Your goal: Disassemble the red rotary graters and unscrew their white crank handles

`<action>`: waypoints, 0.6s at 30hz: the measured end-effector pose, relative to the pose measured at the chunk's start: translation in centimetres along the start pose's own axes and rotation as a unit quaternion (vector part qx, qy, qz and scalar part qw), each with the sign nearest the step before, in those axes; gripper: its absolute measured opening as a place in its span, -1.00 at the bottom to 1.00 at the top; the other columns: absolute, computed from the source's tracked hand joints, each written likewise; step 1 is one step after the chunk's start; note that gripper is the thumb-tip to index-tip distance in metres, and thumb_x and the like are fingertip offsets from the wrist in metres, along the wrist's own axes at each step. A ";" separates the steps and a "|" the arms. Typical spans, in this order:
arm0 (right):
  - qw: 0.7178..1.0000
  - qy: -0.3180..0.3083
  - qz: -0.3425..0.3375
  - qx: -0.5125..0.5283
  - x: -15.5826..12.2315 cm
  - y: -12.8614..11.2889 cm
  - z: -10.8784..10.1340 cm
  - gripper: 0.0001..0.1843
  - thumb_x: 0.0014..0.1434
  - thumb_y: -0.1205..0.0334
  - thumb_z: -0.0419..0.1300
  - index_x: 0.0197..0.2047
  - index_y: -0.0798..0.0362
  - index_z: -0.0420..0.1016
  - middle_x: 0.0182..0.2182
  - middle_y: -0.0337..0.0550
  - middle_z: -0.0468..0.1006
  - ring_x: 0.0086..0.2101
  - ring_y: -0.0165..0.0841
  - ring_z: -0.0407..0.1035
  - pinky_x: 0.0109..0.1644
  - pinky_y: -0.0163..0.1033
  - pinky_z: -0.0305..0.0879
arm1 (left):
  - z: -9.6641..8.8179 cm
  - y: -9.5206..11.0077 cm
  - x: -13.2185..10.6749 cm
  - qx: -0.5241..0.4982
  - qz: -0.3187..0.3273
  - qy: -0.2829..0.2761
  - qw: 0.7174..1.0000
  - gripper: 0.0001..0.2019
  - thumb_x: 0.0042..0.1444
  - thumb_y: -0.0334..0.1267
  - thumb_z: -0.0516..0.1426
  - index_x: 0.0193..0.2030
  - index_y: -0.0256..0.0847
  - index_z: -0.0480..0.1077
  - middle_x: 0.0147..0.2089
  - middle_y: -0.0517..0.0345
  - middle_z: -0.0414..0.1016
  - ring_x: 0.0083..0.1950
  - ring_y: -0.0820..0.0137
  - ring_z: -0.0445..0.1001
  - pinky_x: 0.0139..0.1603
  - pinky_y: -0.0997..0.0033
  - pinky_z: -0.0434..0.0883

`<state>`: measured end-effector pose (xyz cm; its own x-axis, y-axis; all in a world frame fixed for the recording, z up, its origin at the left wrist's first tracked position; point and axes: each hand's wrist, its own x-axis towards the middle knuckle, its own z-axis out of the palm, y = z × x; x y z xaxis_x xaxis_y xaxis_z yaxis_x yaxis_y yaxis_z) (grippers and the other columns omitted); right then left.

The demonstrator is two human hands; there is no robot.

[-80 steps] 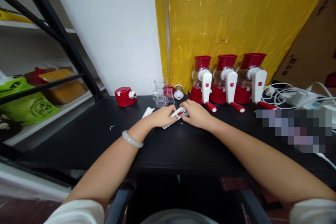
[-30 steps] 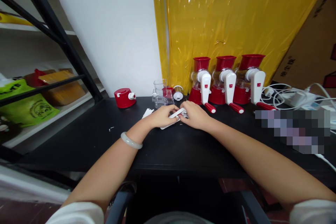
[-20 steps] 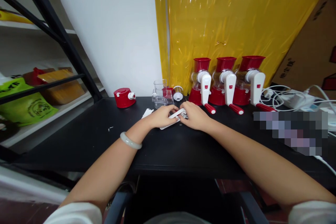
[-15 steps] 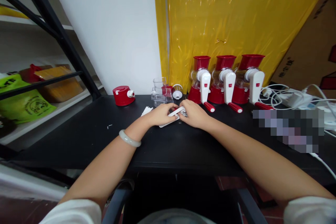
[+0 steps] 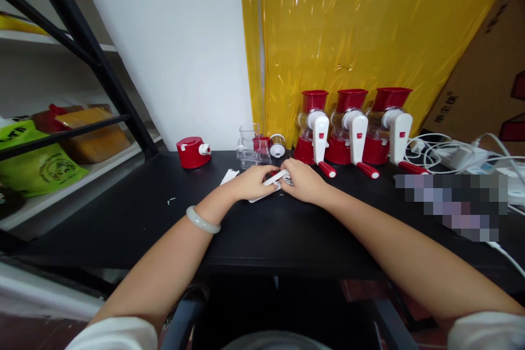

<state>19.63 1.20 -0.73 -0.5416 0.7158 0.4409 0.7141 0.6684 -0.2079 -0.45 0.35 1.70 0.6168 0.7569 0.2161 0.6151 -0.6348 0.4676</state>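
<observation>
The left hand [image 5: 255,181] and the right hand [image 5: 302,179], both curled, held between them a white plastic part [image 5: 274,178], which was at the black tabletop [image 5: 262,238], in front of the clear housing [image 5: 248,155].

Blk table [image 5: 262,240] holds red base [image 5: 193,154], clr housing [image 5: 247,152], 3 red/wht grinders [image 5: 358,134] — plus wht cables [image 5: 430,159], R side.

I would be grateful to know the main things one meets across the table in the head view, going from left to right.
Red round base, left hand, white piece, right hand, middle grinder, rightmost grinder, white plastic block.
</observation>
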 end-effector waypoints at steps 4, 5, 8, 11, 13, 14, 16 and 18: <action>1.000 0.001 0.000 -0.002 0.0 -0.1 0.0 -0.81 0.18 0.14 0.13 -0.18 0.05 0.30 -0.25 -0.06 0.43 -0.22 -0.23 0.34 -0.15 -0.16 0.23 | 0.1 -0.1 -0.1 0.002 -0.001 -0.001 1.000 -0.55 0.10 -0.19 0.16 0.13 -0.29 0.40 -0.01 -0.03 0.59 -0.11 0.24 0.57 -0.08 0.34 0.44; 1.000 0.001 -0.001 -0.004 -0.1 -0.1 0.0 -0.81 0.18 0.14 0.13 -0.19 0.05 0.30 -0.25 -0.06 0.43 -0.22 -0.23 0.34 -0.15 -0.16 0.23 | 0.1 -0.1 -0.1 0.005 -0.002 -0.002 1.000 -0.55 0.10 -0.18 0.16 0.13 -0.29 0.40 0.00 -0.03 0.58 -0.10 0.23 0.57 -0.07 0.34 0.43; 1.000 0.000 -0.004 -0.008 -0.1 -0.2 0.0 -0.82 0.17 0.15 0.13 -0.19 0.05 0.30 -0.25 -0.06 0.43 -0.22 -0.22 0.35 -0.16 -0.16 0.23 | 0.2 -0.1 -0.1 0.017 -0.009 -0.010 1.000 -0.56 0.09 -0.19 0.16 0.12 -0.27 0.41 0.00 -0.03 0.58 -0.10 0.22 0.57 -0.07 0.33 0.43; 1.000 -0.006 -0.001 -0.009 -0.1 -0.3 -0.1 -0.83 0.16 0.16 0.13 -0.20 0.04 0.30 -0.26 -0.07 0.43 -0.21 -0.21 0.34 -0.16 -0.16 0.22 | 0.2 0.1 -0.1 0.020 -0.012 -0.022 0.999 -0.61 0.09 -0.21 0.15 0.07 -0.26 0.44 -0.04 -0.01 0.60 -0.13 0.23 0.57 -0.11 0.37 0.42; 1.000 -0.009 0.000 -0.010 -0.1 -0.4 -0.3 -0.82 0.16 0.16 0.13 -0.19 0.05 0.30 -0.26 -0.07 0.43 -0.21 -0.21 0.34 -0.16 -0.16 0.21 | 0.2 0.2 -0.1 0.023 -0.014 -0.025 0.999 -0.63 0.10 -0.21 0.14 0.05 -0.25 0.44 -0.06 0.01 0.60 -0.14 0.24 0.57 -0.12 0.38 0.42; 1.000 -0.010 0.000 -0.011 -0.1 -0.4 -0.3 -0.82 0.16 0.15 0.13 -0.19 0.05 0.30 -0.25 -0.06 0.43 -0.21 -0.21 0.34 -0.17 -0.16 0.21 | 0.2 0.2 -0.1 0.026 -0.015 -0.026 0.999 -0.63 0.10 -0.21 0.14 0.05 -0.25 0.44 -0.06 0.01 0.60 -0.15 0.24 0.57 -0.13 0.38 0.42; 1.000 -0.011 -0.003 -0.013 -0.1 -0.5 -0.4 -0.82 0.16 0.16 0.13 -0.19 0.05 0.30 -0.25 -0.06 0.43 -0.22 -0.22 0.34 -0.17 -0.17 0.21 | 0.2 0.3 -0.2 0.035 -0.018 -0.024 0.999 -0.60 0.09 -0.21 0.15 0.08 -0.26 0.42 -0.04 -0.02 0.59 -0.13 0.23 0.57 -0.11 0.36 0.42; 1.000 -0.012 -0.004 -0.016 -0.1 -0.5 -0.4 -0.83 0.17 0.16 0.13 -0.20 0.05 0.30 -0.25 -0.06 0.43 -0.23 -0.23 0.34 -0.17 -0.17 0.20 | 0.1 0.3 -0.2 0.040 -0.019 -0.018 0.999 -0.53 0.09 -0.20 0.15 0.15 -0.28 0.37 0.03 -0.06 0.57 -0.08 0.20 0.57 -0.07 0.34 0.42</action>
<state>19.50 0.73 -0.36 -0.5577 0.7148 0.4219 0.7231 0.6680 -0.1759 -0.30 -0.05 1.70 0.6087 0.7755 0.1676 0.6748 -0.6171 0.4048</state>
